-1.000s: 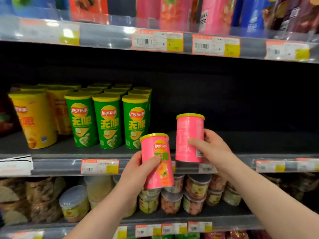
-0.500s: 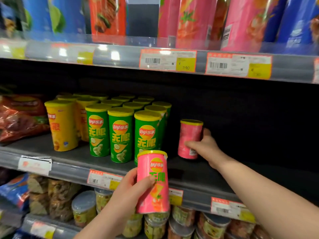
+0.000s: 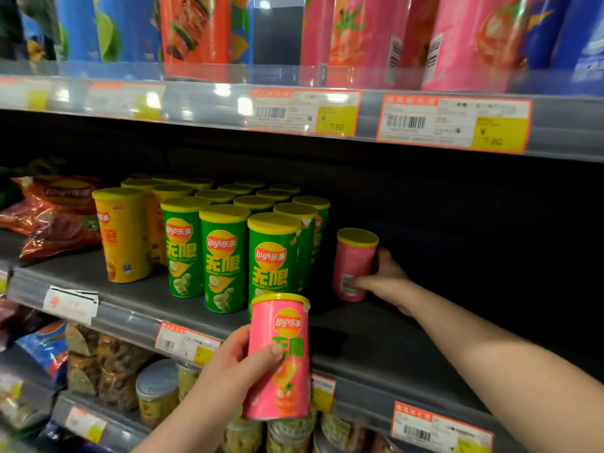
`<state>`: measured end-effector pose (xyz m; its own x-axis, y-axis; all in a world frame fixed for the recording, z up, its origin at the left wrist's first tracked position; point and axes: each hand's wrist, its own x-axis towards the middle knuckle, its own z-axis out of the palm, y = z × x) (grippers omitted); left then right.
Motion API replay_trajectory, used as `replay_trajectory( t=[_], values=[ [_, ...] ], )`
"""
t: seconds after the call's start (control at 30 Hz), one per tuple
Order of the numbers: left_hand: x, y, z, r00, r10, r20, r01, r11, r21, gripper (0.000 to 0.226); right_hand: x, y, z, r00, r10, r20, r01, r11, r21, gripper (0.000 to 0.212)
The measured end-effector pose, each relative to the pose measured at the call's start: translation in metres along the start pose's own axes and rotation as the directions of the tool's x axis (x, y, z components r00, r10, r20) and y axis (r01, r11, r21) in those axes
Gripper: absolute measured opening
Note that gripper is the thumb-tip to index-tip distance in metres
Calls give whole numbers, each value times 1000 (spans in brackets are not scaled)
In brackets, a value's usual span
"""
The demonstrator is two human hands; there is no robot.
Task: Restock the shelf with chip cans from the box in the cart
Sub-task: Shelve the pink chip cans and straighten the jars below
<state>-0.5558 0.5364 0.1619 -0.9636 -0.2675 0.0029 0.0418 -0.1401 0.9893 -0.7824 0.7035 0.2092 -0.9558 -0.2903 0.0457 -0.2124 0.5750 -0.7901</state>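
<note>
My right hand [image 3: 384,277] grips a pink chip can [image 3: 353,263] with a yellow lid, standing deep on the dark middle shelf [image 3: 376,335], just right of the green cans [image 3: 225,259]. My left hand [image 3: 238,364] holds a second pink chip can [image 3: 281,354] upright in front of the shelf edge, its logo facing me. Neither the box nor the cart is in view.
Yellow cans [image 3: 122,233] and red snack bags [image 3: 55,217] stand left of the green cans. The upper shelf holds tall pink, orange and blue cans [image 3: 366,37]. Price tags [image 3: 304,111] line the shelf edges. Jars [image 3: 157,390] fill the lower shelf. Right of the pink can, the shelf is dark.
My right hand carried its pink can from the shelf's front edge back into the shelf beside the green cans. The left hand kept its can in front. The view shifted right and closer.
</note>
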Motion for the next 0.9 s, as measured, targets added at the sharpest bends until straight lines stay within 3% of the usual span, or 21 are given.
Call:
replay_trajectory(
  t=[0.13,0.3,0.43,0.6,0.8,0.9],
  values=[
    [0,1,-1,1000,-9,6,9,1000,-4,114,11,1,7,999,16,-52,-18,999,-32,100],
    [0,1,-2,1000,-5,19,5,1000,5,114,16,6,7,998,43,39,-42,999,-27,79],
    [-1,2,-2,999,-13,31,13,1000,-5,113,17,5,9,999,23,-26,-25,997,-73,99],
    [-2,3,-2,999,-18,33,18,1000,-4,112,18,10,14,1000,-7,1,7,1000,-19,84],
    [-4,2,-1,1000,-21,-1,21,1000,6,108,22,13,13,999,7,-41,-10,996,-89,88],
    [-5,4,0,1000,-27,-1,27,1000,0,93,23,13,13,999,3,-51,-9,993,-117,90]
  ],
)
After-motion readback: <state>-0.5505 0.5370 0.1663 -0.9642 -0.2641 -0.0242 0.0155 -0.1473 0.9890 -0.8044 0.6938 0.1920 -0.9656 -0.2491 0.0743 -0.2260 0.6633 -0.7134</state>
